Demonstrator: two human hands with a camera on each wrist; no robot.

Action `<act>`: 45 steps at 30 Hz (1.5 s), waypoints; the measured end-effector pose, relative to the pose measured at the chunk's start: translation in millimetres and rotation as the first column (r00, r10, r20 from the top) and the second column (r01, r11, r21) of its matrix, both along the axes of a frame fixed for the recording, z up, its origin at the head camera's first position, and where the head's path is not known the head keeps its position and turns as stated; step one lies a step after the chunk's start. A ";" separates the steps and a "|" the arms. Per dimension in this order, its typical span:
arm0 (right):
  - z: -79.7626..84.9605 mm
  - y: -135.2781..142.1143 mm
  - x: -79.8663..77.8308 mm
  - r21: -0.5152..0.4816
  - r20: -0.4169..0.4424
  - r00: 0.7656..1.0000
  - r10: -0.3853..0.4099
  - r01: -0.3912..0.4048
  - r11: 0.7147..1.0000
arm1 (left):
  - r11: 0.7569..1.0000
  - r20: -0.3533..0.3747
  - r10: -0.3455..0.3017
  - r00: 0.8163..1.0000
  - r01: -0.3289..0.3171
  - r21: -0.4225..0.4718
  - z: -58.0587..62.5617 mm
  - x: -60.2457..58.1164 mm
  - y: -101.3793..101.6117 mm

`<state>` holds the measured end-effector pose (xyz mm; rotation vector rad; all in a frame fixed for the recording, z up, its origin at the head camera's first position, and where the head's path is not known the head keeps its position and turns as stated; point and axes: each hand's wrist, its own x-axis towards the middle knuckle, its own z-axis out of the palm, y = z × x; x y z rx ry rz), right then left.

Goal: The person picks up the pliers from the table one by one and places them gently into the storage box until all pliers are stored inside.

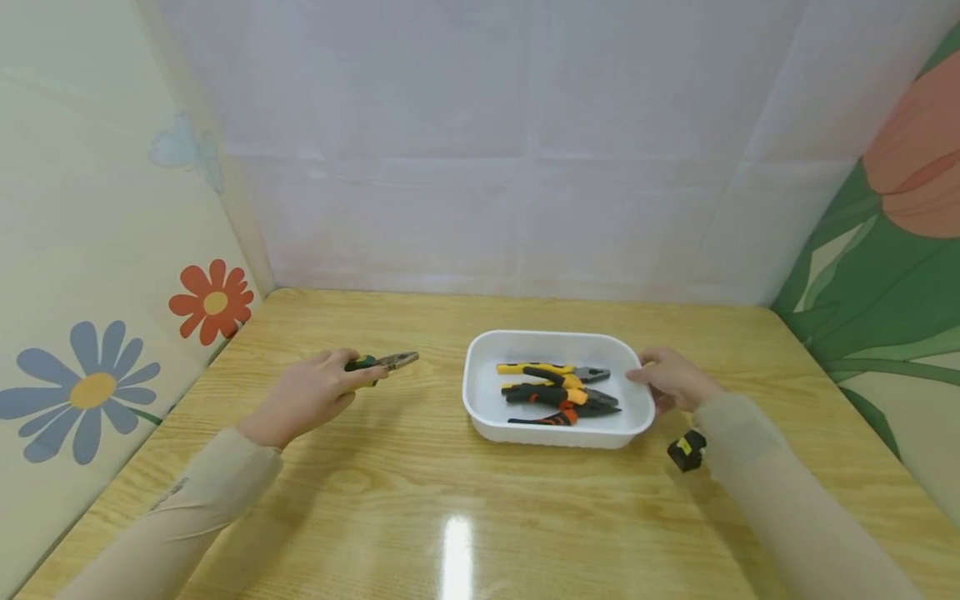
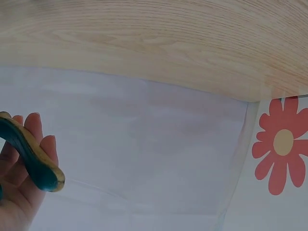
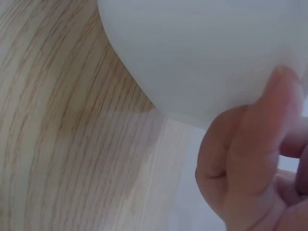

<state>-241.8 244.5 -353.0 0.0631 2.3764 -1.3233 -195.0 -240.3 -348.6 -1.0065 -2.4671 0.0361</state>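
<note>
In the head view my left hand (image 1: 315, 392) holds a pair of pliers (image 1: 396, 360) over the left part of the table, their metal nose pointing right. The left wrist view shows a green and yellow handle (image 2: 36, 161) of these pliers lying against the fingers. At the right end of a white plastic tray (image 1: 555, 433), my right hand (image 1: 675, 377) pinches the rim. Seen from the right wrist, a fingertip (image 3: 281, 79) presses on the tray's smooth white wall (image 3: 192, 53). Several pliers (image 1: 558, 396) with yellow, black and orange handles lie in the tray, noses to the right.
A small black object with a yellow label (image 1: 686, 450) is on the wooden table (image 1: 420, 517), partly hidden by the right sleeve. White cloth (image 1: 480, 208) hangs along the table's back edge. Flower-patterned panels (image 1: 90, 250) stand on both sides.
</note>
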 end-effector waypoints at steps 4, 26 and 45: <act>0.0 0.2 -0.2 0.003 0.000 1.000 0.000 0.000 1.000 | 1.000 0.024 0.018 1.000 -0.017 -0.012 2.4 -1.7 4.6; 0.6 -0.1 -1.0 -0.037 0.018 1.000 -0.010 0.011 0.999 | 0.998 -0.045 -0.069 0.997 0.069 -0.004 8.8 -8.8 21.3; 1.1 -1.6 -1.8 -0.009 0.021 1.000 -0.013 0.013 1.000 | 0.984 -0.111 -0.179 0.978 0.179 -0.012 11.4 -20.2 42.5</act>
